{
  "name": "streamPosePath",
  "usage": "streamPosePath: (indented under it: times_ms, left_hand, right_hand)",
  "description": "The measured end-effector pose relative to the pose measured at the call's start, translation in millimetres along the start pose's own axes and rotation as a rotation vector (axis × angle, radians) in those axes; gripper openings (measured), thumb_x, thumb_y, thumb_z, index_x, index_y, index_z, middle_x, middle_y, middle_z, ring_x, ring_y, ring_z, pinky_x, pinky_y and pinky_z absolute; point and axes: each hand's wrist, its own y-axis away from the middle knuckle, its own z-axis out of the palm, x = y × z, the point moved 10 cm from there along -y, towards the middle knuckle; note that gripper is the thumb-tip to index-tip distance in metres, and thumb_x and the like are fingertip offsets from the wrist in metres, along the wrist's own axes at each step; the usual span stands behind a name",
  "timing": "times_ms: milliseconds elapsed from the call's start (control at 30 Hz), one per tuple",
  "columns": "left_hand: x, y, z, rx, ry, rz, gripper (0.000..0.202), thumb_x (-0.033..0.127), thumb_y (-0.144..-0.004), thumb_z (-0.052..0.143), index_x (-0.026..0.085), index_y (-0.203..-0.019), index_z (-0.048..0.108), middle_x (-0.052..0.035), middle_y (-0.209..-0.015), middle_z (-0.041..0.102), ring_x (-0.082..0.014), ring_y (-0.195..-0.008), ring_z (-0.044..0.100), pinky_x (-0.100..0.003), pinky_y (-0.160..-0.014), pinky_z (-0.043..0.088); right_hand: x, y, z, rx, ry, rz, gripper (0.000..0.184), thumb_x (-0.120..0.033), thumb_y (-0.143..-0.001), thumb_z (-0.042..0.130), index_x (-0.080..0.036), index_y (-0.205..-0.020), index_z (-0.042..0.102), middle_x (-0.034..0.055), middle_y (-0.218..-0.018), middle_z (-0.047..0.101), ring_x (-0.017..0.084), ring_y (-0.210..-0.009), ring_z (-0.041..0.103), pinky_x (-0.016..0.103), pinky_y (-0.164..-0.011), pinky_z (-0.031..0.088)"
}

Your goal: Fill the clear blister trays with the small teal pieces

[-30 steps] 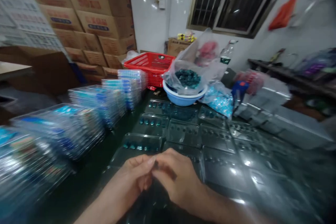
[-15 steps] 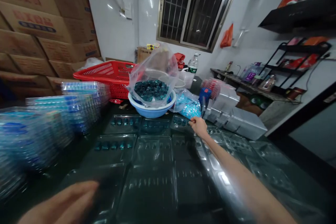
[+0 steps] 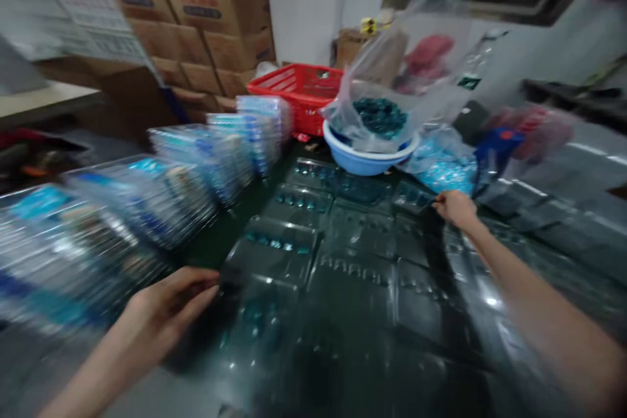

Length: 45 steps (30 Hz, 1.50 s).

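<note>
My left hand (image 3: 166, 307) is at the left edge of a clear plastic tray (image 3: 279, 277), thumb and fingers drawn close together. What lies between its fingertips is too blurred to make out. Farther off, my right hand (image 3: 455, 208) has its fingers pinched at the right edge of a small clear tray (image 3: 414, 196); anything in the pinch is hidden. Several clear trays lie in rows on the dark table. Teal glassy pieces (image 3: 277, 243) sit in the left column. Beyond them, a light blue basin (image 3: 365, 160) holds an open plastic bag (image 3: 353, 104) of teal pieces (image 3: 379, 117).
Packed clear cases (image 3: 186, 157) stand in a long row at the left. Behind them is a red basket (image 3: 308, 111). Beside the basin lies a bag of bright blue pieces (image 3: 445, 160). A blue container (image 3: 494, 153) and stacked clear boxes (image 3: 563, 176) stand at the right.
The view has turned to the left. My left hand has moved forward to the tray edge, while my right hand stays by the same small tray. More of the packed cases now shows.
</note>
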Motion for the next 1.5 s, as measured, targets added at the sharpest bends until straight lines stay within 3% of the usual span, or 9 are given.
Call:
streamPosePath:
  times_ms: [100,267,467,567,733,967,1200,1333,1500]
  left_hand:
    - [9,19,29.1,-0.216,-0.181,0.116,0.028,0.034,-0.071,0.057,0.021,-0.095,0.062,-0.0053,-0.090,0.064,-0.0186,-0.072,0.059,-0.027,-0.062,0.049]
    - [28,33,56.1,-0.232,-0.380,0.303,0.029,0.023,-0.075,0.051,0.024,-0.103,0.058,-0.0062,-0.100,0.058,-0.0207,-0.092,0.053,-0.032,-0.078,0.044]
    - [36,23,51.7,-0.244,-0.156,0.246,0.013,0.025,-0.077,0.050,0.020,-0.082,0.061,-0.0043,-0.081,0.058,-0.0177,-0.075,0.054,-0.028,-0.068,0.043]
    - [41,21,50.7,-0.277,0.225,0.081,0.011,0.026,-0.076,0.054,0.018,-0.081,0.059,-0.0049,-0.087,0.058,-0.0162,-0.074,0.054,-0.025,-0.063,0.043]
    - [67,18,66.4,-0.256,0.590,0.040,0.008,0.020,-0.068,0.064,0.016,-0.067,0.058,-0.0055,-0.090,0.061,-0.0191,-0.081,0.057,-0.028,-0.070,0.045]
    - [100,-1,75.4,-0.058,0.451,0.144,0.017,0.020,-0.062,0.069,0.019,-0.077,0.061,-0.0005,-0.078,0.059,-0.0137,-0.067,0.055,-0.024,-0.063,0.044]
    - [128,-7,135.7,-0.592,0.855,-0.160,0.027,0.024,-0.058,0.072,0.017,-0.082,0.063,0.0018,-0.063,0.055,-0.0055,-0.046,0.043,-0.017,-0.041,0.031]
    - [126,-19,159.6,-0.597,0.816,-0.211,0.017,0.028,-0.065,0.067,0.015,-0.075,0.063,0.0033,-0.055,0.050,-0.0042,-0.043,0.039,-0.016,-0.039,0.027]
    - [137,-37,190.5,-0.610,0.776,-0.169,0.018,0.031,-0.070,0.062,0.013,-0.074,0.062,-0.0014,-0.063,0.059,-0.0068,-0.045,0.045,-0.018,-0.040,0.030]
  right_hand:
    - [-6,3,0,0.031,0.024,-0.052,0.016,-0.017,-0.077,0.052,-0.012,-0.086,0.063,0.0169,-0.089,0.061,0.030,-0.089,0.057,0.037,-0.068,0.042]
    - [-22,35,-19,0.174,-0.021,-0.077,0.032,-0.024,-0.078,0.047,-0.010,-0.106,0.055,0.0214,-0.092,0.060,0.033,-0.087,0.056,0.041,-0.065,0.041]
    - [-124,121,-38,0.223,-0.319,-0.345,0.033,-0.031,-0.080,0.048,-0.021,-0.111,0.051,0.0054,-0.089,0.061,0.015,-0.072,0.058,0.026,-0.066,0.045]
    - [-198,191,-47,-0.053,-0.929,-0.558,0.027,-0.031,-0.079,0.050,-0.021,-0.104,0.055,0.0038,-0.081,0.061,0.014,-0.064,0.057,0.027,-0.059,0.046]
    - [-276,268,-49,-0.524,-1.365,-0.565,0.014,-0.024,-0.077,0.052,-0.019,-0.087,0.061,-0.0014,-0.065,0.057,0.009,-0.054,0.051,0.021,-0.050,0.042]
    - [-243,242,-45,-0.492,-1.495,-0.306,0.007,-0.019,-0.072,0.053,-0.016,-0.066,0.054,-0.0059,-0.048,0.046,0.006,-0.041,0.042,0.016,-0.039,0.032]
    - [-220,233,-50,-0.467,-1.411,-0.333,0.009,-0.013,-0.068,0.049,-0.016,-0.059,0.050,-0.0058,-0.052,0.044,0.005,-0.046,0.035,0.015,-0.041,0.026]
    - [-196,221,-53,-0.258,-1.358,-0.295,0.008,-0.011,-0.070,0.046,-0.017,-0.070,0.051,-0.0057,-0.056,0.044,0.006,-0.048,0.038,0.016,-0.044,0.030]
    - [-178,217,-81,0.059,-0.965,-0.478,0.012,-0.018,-0.072,0.054,-0.020,-0.084,0.058,-0.0018,-0.067,0.054,0.011,-0.060,0.049,0.022,-0.056,0.038]
